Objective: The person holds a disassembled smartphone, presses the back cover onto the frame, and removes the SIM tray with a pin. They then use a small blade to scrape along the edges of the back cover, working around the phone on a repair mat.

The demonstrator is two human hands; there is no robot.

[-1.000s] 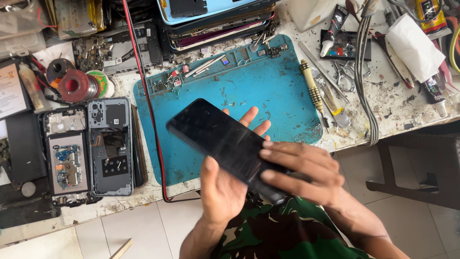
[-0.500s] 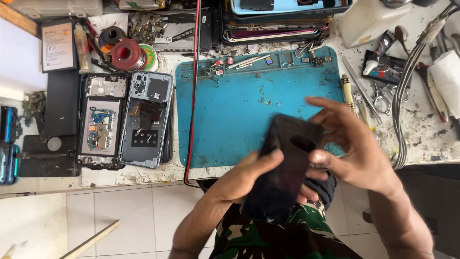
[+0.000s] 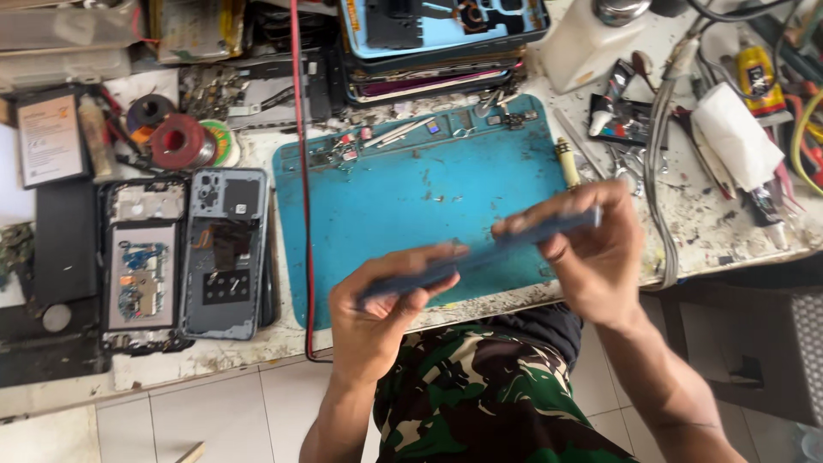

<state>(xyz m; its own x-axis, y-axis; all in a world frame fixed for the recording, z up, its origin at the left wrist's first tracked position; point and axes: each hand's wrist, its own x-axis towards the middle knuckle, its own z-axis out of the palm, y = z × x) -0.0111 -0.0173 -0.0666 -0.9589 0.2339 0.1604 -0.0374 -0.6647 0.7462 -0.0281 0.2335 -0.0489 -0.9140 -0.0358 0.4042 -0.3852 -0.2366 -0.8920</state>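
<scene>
A cluttered white repair bench (image 3: 737, 231) with a blue work mat (image 3: 411, 197), a phone held edge-on above it.

Nearest, over camouflage trousers (image 3: 480, 403), the left hand (image 3: 377, 317) and the right hand (image 3: 591, 257) each close their fingers around one end of a dark blue phone (image 3: 480, 253), seen edge-on and tilted up toward the right, above the mat's front edge. Left of the mat lie two opened phones (image 3: 184, 253) with their insides showing, beside a red cable (image 3: 302, 171). Farther back sit solder spools (image 3: 176, 137), small parts along the mat's far edge, and a stack of phone back covers (image 3: 437, 39).
</scene>
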